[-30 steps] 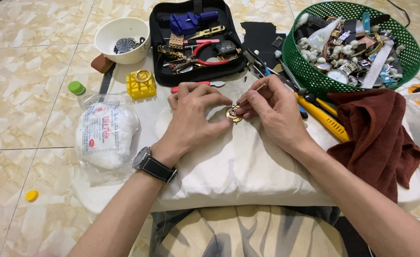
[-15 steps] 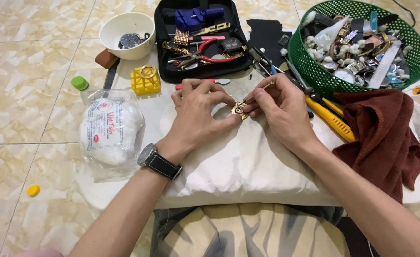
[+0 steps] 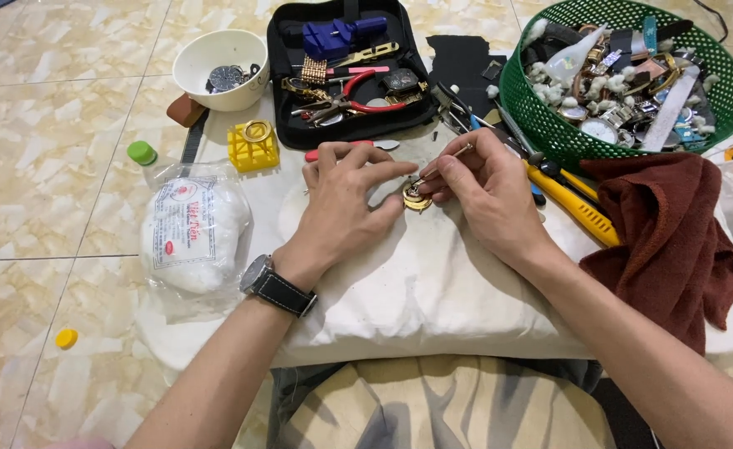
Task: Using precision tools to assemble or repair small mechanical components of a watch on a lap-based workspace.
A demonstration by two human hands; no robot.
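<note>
Left hand lying flat on the white cushion, fingers curled in, fingertips pinning a small gold watch case against the fabric. Right hand pinched narrow around a thin metal tool, tip angled down at the case from just beside it; contact between tip and case likely, though too small to tell for certain. Case sitting between the two hands, right at the fingertips of both.

Risks, as a judgement: soft cushion giving way under pressure, letting the case tilt or slide out from under the left fingertips; tool tip skating off the rounded gold rim and scratching it or jabbing a finger; any tiny part popping free and vanishing into the cushion folds or down onto the tiled floor.

Room to move: tight beyond the right hand, with yellow-handled tools just past the knuckles, a green basket of watch parts behind them and a dark red cloth at the outer side of the wrist. Ahead of both hands, an open black tool case and a red-handled tool near the left fingertips. Outward of the left hand, a yellow block holder, a white bowl and a bag of cotton near the forearm. Open cushion only toward the body, ending in a soft edge.
</note>
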